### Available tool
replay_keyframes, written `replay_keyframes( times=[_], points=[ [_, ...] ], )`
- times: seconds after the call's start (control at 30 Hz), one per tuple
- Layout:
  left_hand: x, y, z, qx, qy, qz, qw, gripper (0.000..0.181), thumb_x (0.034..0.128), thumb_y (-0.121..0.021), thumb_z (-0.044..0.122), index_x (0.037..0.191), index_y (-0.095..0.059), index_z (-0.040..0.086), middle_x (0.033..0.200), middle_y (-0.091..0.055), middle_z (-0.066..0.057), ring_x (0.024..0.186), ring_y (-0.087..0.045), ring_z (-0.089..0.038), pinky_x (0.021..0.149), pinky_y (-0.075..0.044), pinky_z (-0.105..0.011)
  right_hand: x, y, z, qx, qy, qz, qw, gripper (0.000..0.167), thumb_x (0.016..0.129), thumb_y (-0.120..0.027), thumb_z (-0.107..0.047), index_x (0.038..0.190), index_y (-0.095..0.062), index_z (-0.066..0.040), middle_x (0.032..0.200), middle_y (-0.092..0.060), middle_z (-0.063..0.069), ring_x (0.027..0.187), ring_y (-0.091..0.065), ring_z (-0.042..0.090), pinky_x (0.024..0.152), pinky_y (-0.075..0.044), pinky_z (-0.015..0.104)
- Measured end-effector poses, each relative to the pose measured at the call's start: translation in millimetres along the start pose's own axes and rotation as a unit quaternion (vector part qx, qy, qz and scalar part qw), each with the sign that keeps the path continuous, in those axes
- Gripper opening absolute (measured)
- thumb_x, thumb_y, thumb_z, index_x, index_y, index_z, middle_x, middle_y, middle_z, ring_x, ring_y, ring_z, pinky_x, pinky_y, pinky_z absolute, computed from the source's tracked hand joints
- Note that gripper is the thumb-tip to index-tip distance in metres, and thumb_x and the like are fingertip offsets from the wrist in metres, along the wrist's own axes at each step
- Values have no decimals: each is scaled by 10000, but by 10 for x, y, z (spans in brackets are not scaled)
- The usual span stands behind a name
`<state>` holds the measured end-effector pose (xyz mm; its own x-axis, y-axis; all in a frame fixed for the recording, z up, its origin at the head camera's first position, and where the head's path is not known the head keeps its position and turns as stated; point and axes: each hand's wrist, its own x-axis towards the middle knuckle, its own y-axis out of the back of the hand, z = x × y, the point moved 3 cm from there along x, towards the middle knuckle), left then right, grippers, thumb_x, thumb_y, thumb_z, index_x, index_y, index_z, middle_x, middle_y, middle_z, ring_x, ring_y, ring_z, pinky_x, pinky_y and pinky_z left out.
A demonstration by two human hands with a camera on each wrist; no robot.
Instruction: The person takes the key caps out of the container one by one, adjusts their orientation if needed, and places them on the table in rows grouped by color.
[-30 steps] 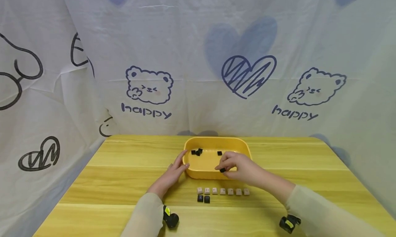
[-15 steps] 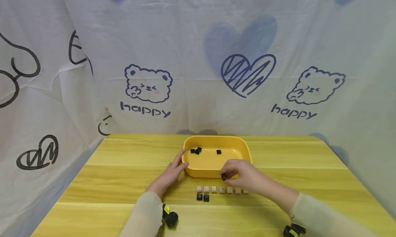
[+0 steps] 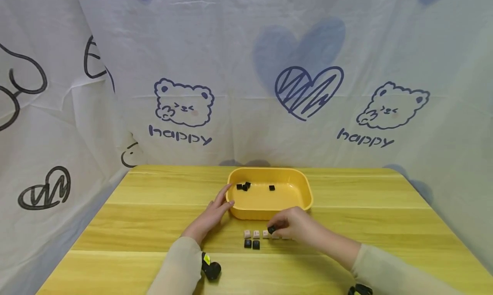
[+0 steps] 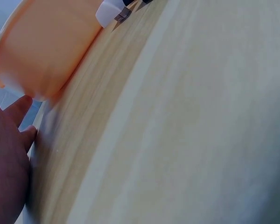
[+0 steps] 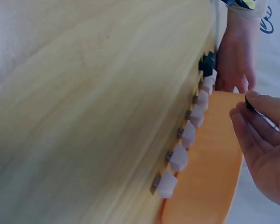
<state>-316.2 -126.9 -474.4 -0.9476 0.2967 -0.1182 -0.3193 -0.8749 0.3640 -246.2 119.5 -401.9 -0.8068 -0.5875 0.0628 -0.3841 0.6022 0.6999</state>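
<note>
My right hand (image 3: 298, 227) pinches a small black keycap (image 3: 271, 229) between thumb and fingertips, just above the row of white keycaps (image 3: 256, 234). In the right wrist view that hand (image 5: 266, 144) holds the black piece beside the tray. My left hand (image 3: 209, 218) rests against the left end of the yellow tray (image 3: 269, 214), fingers relaxed on its rim; the left wrist view shows the hand (image 4: 7, 158) at the tray wall (image 4: 51, 46). Two black keycaps (image 3: 252, 244) stand below the left end of the white row. Part of the row is hidden behind my right hand.
Inside the tray, several black keycaps (image 3: 244, 187) lie at the left and a single one (image 3: 271, 187) near the middle. The wooden table (image 3: 154, 235) reaches back to a white printed cloth (image 3: 239, 115).
My right hand has come out of the tray with the black keycap and moved toward me, over the white row. My left hand stays at the tray.
</note>
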Motion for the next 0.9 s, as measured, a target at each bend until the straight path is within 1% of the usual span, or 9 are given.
replay_keyframes(
  times=[0.1,0.17,0.27,0.37,0.43,0.63,0.73,0.9],
  points=[
    [2,6,-4,-11,4,-4,10000,612,1030,-463,359,1564,-164,357,1597,-194,-111,1420,111,-485,1086,110,-651,17,-48,6,-92,184,-6,9998,179,796,-781,-7,964,-761,-66,873,-675,-52,770,-621,60,667,-538,217],
    [2,8,-6,-21,1,-20,10000,612,1030,-463,361,1564,-163,358,1595,-200,-110,1422,115,-479,1088,114,-646,22,-74,5,-259,280,46,9993,184,789,-790,-16,951,-763,-98,858,-637,-88,750,-586,38,657,-530,219],
    [-1,9,-7,-45,0,-49,10000,615,1032,-463,359,1565,-158,355,1593,-206,-109,1424,120,-471,1091,120,-637,25,-112,6,-473,311,155,9983,184,775,-804,-26,932,-760,-110,837,-638,-113,713,-564,20,625,-515,217],
    [-8,9,2,-58,0,-52,10000,614,1033,-464,350,1566,-159,350,1592,-212,-107,1423,120,-473,1089,121,-640,19,-153,16,-644,195,229,9975,182,762,-816,-41,916,-752,-114,795,-633,-122,679,-547,13,605,-501,212],
    [-14,7,10,-65,-14,-59,10000,613,1035,-461,346,1567,-158,345,1592,-212,-107,1423,119,-475,1089,120,-640,9,-182,25,-668,61,249,9974,182,753,-822,-45,902,-745,-117,760,-623,-123,664,-541,19,596,-498,217],
    [-32,5,32,-110,-49,-61,9999,616,1034,-463,343,1570,-157,333,1590,-216,-118,1424,121,-470,1087,123,-642,-21,-236,26,-764,-320,192,9964,163,747,-839,-119,867,-737,-162,722,-609,-148,653,-535,24,592,-480,234],
    [-33,10,33,-115,-45,-68,9999,616,1034,-461,348,1570,-156,335,1591,-216,-118,1423,126,-469,1084,125,-646,-22,-246,18,-1014,-398,188,9939,161,745,-845,-147,849,-728,-184,720,-598,-160,661,-530,21,607,-470,245],
    [-34,15,32,-43,-100,-100,9999,617,1036,-457,336,1571,-152,322,1590,-212,-126,1432,116,-448,1104,124,-610,-25,-267,0,-1455,-397,275,9882,182,722,-858,-166,821,-709,-195,738,-558,-145,666,-504,27,613,-451,249]
  ],
)
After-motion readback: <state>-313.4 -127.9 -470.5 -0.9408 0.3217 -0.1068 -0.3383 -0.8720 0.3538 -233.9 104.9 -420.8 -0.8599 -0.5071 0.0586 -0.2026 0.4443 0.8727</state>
